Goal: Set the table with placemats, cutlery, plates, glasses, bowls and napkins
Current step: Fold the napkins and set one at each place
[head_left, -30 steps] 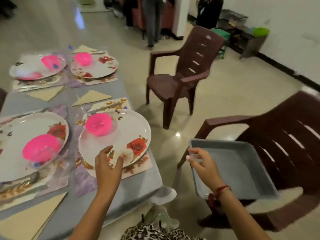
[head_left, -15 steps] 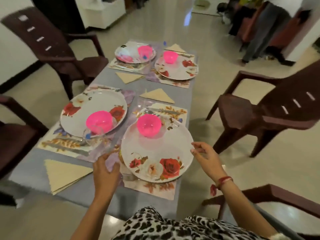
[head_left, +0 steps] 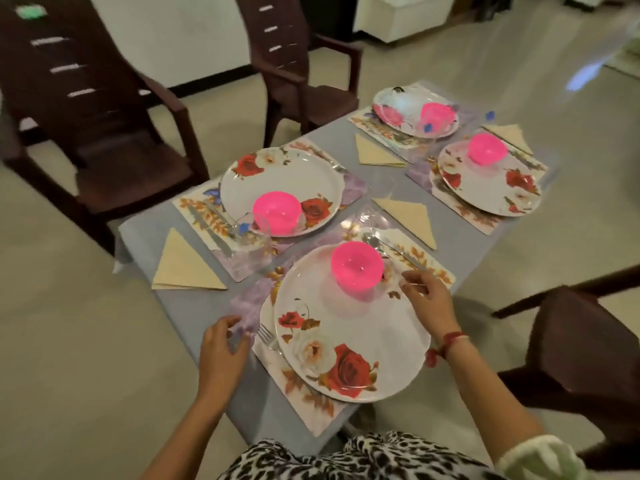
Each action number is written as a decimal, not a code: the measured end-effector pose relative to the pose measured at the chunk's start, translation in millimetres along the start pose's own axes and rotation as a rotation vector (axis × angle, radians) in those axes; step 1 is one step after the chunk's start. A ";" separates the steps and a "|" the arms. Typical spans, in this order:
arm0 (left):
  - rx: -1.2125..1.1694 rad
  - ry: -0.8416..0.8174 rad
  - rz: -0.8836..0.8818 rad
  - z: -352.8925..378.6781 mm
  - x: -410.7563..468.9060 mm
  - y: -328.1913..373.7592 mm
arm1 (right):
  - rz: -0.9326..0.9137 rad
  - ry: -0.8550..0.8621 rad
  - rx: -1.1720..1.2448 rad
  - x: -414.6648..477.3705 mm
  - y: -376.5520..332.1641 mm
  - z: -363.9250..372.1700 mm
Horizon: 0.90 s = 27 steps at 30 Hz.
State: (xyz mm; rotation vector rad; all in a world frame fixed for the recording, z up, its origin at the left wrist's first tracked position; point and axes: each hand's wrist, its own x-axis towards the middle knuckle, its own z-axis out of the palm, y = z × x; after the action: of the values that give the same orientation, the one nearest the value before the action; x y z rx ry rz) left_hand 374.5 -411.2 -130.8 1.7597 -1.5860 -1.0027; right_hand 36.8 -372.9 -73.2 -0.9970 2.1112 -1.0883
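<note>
A grey-clothed table carries several place settings. Nearest me, a rose-patterned plate lies on a floral placemat with a pink bowl on its far part. A fork lies left of the plate, and a spoon and knife lie to its far right. My left hand pinches the placemat's purple left edge beside the fork. My right hand pinches the plate's right rim with thumb and fingers. Folded cream napkins lie beside the settings.
Three more rose plates each hold a pink bowl. Clear glasses stand mid-table. Brown plastic chairs stand at the left, the far side and the right.
My view has swung from the chair with the grey tray back onto the table. My right hand came over to the near plate's right rim, and my left hand slid to the placemat's edge.
</note>
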 end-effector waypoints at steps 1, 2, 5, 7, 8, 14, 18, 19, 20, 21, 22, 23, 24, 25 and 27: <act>0.003 0.022 -0.016 5.7 -4.7 2.1 | -0.016 -0.025 -0.008 12.2 2.8 -1.9; 0.013 0.041 -0.030 11.9 -7.8 4.4 | -0.030 -0.045 -0.013 23.9 6.8 -3.2; 0.008 0.178 -0.113 34.4 -22.0 10.2 | -0.058 -0.158 -0.039 54.3 20.3 -12.2; 0.014 0.253 -0.173 45.7 -28.8 11.9 | -0.094 -0.196 -0.071 73.7 31.8 -21.1; 0.018 0.289 -0.209 52.3 -32.9 12.1 | -0.120 -0.201 -0.101 84.2 38.6 -26.4; 0.047 0.386 -0.259 85.2 -59.5 28.8 | -0.205 -0.240 -0.171 123.2 67.1 -54.6; 0.059 0.396 -0.281 105.9 -74.3 28.4 | -0.298 -0.337 -0.228 138.1 66.1 -59.2; 0.056 0.400 -0.292 109.2 -77.1 28.6 | -0.334 -0.366 -0.247 141.1 65.9 -58.1; 0.053 0.407 -0.301 111.7 -79.4 29.8 | -0.359 -0.392 -0.269 143.8 65.4 -56.7; 0.049 0.413 -0.306 113.2 -82.0 31.5 | -0.375 -0.413 -0.294 146.2 65.6 -53.8; 0.045 0.415 -0.308 114.1 -84.1 31.8 | -0.380 -0.434 -0.315 148.0 66.3 -50.2; 0.041 0.417 -0.310 114.4 -86.4 31.9 | -0.381 -0.456 -0.326 149.1 67.0 -46.3; 0.034 0.418 -0.317 114.2 -88.6 32.2 | -0.377 -0.473 -0.332 149.4 67.4 -42.9; 0.025 0.422 -0.324 113.8 -90.9 32.1 | -0.373 -0.483 -0.335 148.9 67.6 -39.4; 0.011 0.443 -0.330 114.8 -95.1 31.5 | -0.358 -0.484 -0.338 147.6 66.7 -35.0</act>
State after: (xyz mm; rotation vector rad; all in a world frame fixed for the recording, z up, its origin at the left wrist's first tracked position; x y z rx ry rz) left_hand 260.2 -313.3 -154.7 2.1167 -1.0513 -0.6757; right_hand -96.9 -451.2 -131.9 -1.6596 1.7807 -0.5593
